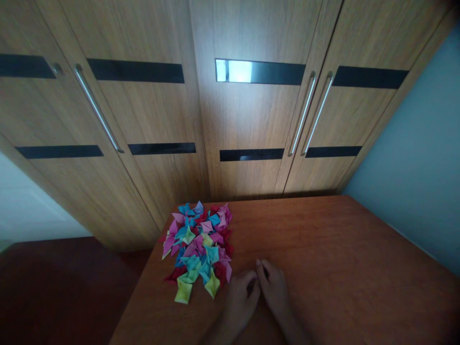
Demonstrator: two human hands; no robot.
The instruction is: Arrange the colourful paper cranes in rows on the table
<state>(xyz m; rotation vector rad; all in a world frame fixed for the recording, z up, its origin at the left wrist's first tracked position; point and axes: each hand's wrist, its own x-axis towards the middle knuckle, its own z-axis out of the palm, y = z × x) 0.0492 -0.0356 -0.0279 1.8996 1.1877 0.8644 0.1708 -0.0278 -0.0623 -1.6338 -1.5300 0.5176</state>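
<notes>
A pile of folded paper pieces (pixel 196 247) in pink, blue, green, yellow and red lies on the left part of the reddish-brown table (pixel 323 249). Just right of the pile's near end is my left hand (pixel 241 299), its fingers curled, with thumb and forefinger close together. My right hand (pixel 273 287) meets it at the fingertips, its fingers bent and pressed together. Both hands are over the table near its front. Whatever may be between the fingers is too dark and small to make out.
Behind the table stands a wooden wardrobe (pixel 247 115) with metal handles and dark strips. A pale blue wall (pixel 406 177) runs along the right side. Dark red floor (pixel 64 287) shows beyond the table's left edge.
</notes>
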